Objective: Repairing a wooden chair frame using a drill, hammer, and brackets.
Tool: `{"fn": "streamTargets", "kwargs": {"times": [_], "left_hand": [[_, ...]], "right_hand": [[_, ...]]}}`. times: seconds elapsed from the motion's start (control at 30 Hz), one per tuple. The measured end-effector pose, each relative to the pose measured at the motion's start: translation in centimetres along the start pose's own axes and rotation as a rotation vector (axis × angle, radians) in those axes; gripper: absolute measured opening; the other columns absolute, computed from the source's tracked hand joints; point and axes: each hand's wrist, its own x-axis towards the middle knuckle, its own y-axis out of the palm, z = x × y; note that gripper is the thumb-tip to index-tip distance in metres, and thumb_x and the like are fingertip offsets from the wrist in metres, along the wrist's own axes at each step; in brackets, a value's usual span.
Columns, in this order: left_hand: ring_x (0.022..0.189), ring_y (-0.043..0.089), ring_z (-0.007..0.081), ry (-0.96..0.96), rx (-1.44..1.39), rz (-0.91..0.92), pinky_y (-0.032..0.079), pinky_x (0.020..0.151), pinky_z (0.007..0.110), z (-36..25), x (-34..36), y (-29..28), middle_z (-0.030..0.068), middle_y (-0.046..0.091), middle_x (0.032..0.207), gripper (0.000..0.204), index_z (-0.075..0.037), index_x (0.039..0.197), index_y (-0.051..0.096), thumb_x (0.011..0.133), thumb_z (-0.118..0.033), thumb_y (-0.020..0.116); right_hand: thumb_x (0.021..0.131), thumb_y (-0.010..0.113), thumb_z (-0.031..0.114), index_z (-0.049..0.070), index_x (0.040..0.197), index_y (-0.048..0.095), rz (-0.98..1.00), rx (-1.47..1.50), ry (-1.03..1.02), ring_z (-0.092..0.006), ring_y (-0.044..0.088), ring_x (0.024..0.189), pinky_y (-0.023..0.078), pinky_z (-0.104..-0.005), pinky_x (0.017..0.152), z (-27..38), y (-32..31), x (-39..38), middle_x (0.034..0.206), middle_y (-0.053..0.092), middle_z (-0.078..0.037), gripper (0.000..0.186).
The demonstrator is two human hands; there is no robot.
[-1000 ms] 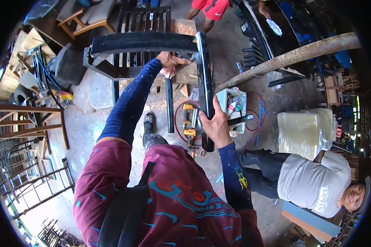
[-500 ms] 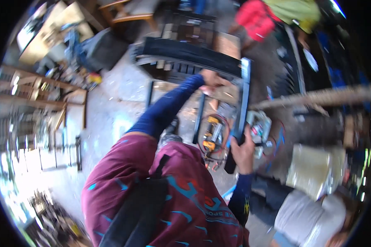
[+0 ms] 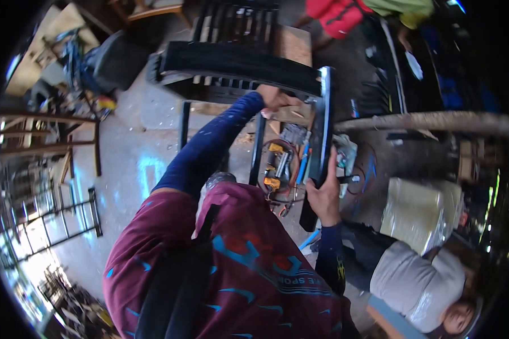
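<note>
A dark slatted wooden chair frame [image 3: 237,66] stands before me, its broad black rail crossing from left to right. At the rail's right end a long black post [image 3: 326,113] runs down toward me. My right hand [image 3: 326,198] is around the post's near end, thumb on one side and fingers along the other. Just under the rail, close to where it meets the post, is my left hand [image 3: 274,99], with bent fingers and one finger reaching toward the joint. Whatever is between those fingers is too small to make out.
Yellow-and-black power drills [image 3: 274,164] lie on the floor among cords. A person in a grey shirt [image 3: 404,279] is at lower right; another in red shorts [image 3: 339,17] is at the top. A long wooden pole [image 3: 430,121] lies at right, and brown wooden frames [image 3: 45,141] stand at left.
The view has shifted and sharpened, so the scene sits slightly further left. Both hands keep their places on the frame and post, with the left hand's fingers a little differently bent.
</note>
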Motion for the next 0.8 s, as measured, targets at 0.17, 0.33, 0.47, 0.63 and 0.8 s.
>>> {"fn": "streamTargets", "kwargs": {"times": [0.17,0.33,0.47,0.63,0.8], "left_hand": [[0.114,0.065,0.0281,0.086,-0.010,-0.022,0.050,0.101,0.037,-1.8,-0.6,0.2,0.0167,0.067,0.129,0.039,-0.010,0.125,0.070,0.087,-0.020,0.075],[0.102,0.068,0.0232,-0.089,0.501,0.003,0.054,0.091,0.037,-3.7,-0.2,0.9,0.0119,0.073,0.112,0.042,-0.008,0.113,0.074,0.084,-0.036,0.082],[0.092,0.066,0.0235,-0.485,0.534,0.066,0.053,0.084,0.034,-5.0,0.4,1.1,0.0096,0.074,0.103,0.054,-0.006,0.113,0.074,0.082,-0.049,0.082],[0.094,0.068,0.0227,-0.241,0.684,-0.057,0.053,0.085,0.033,-5.4,0.0,2.3,0.0091,0.076,0.106,0.055,-0.008,0.112,0.075,0.079,-0.052,0.082],[0.087,0.068,0.0178,-0.161,0.639,-0.139,0.054,0.082,0.032,-4.6,0.2,2.7,0.0077,0.076,0.099,0.050,-0.006,0.103,0.077,0.076,-0.046,0.088]], "right_hand": [[0.087,0.067,0.011,0.005,0.159,0.019,0.025,0.066,0.052,-0.0453,0.056,0.127,0.045,-0.0427,0.108,-0.2,0.0,0.7,0.141,0.051,-0.034,0.088],[0.091,0.067,0.014,0.002,0.156,0.029,-0.045,0.125,0.030,-0.0417,0.070,0.102,0.056,-0.0441,0.087,-0.2,0.0,0.6,0.122,0.063,-0.033,0.076],[0.091,0.067,0.013,0.002,0.155,0.029,-0.098,0.072,-0.028,-0.0398,0.073,0.088,0.057,-0.0449,0.077,-0.6,0.1,0.4,0.112,0.068,-0.031,0.076],[0.089,0.067,0.010,0.004,0.156,0.030,-0.066,0.140,0.022,-0.0447,0.051,0.132,0.045,-0.0429,0.109,-0.8,-0.1,0.7,0.147,0.047,-0.030,0.077],[0.086,0.070,0.008,0.005,0.157,0.031,-0.070,0.105,0.021,-0.0439,0.048,0.134,0.043,-0.0439,0.111,-1.1,0.1,0.6,0.145,0.048,-0.029,0.081]]}}
